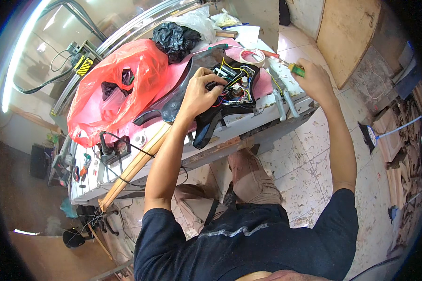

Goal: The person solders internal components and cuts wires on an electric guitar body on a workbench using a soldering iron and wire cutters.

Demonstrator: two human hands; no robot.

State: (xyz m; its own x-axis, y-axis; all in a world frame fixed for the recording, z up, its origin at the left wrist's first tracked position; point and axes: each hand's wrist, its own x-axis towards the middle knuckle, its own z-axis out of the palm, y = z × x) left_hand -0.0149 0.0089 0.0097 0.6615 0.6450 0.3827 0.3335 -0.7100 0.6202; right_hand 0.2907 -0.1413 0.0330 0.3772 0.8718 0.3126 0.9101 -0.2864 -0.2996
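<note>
A black guitar-shaped body [192,70] lies on the table, its open cavity filled with coloured wires [239,91] and small electronic parts. My left hand [202,91] rests over the cavity's left edge, fingers closed on a small black part [211,85] that they partly hide. Off to the right, my right hand [315,82] is closed around the yellow-green handle of a screwdriver [297,70], held above the table's right end. Between the hands are a roll of tape [252,57] and a grey-handled pair of pliers [286,103].
Left of the body spreads a red plastic bag [122,89], with a crumpled black bag [176,41] behind it. A wooden strip [133,168] juts past the table's near edge, near black cables. Another screwdriver with a red handle [270,54] lies by the tape.
</note>
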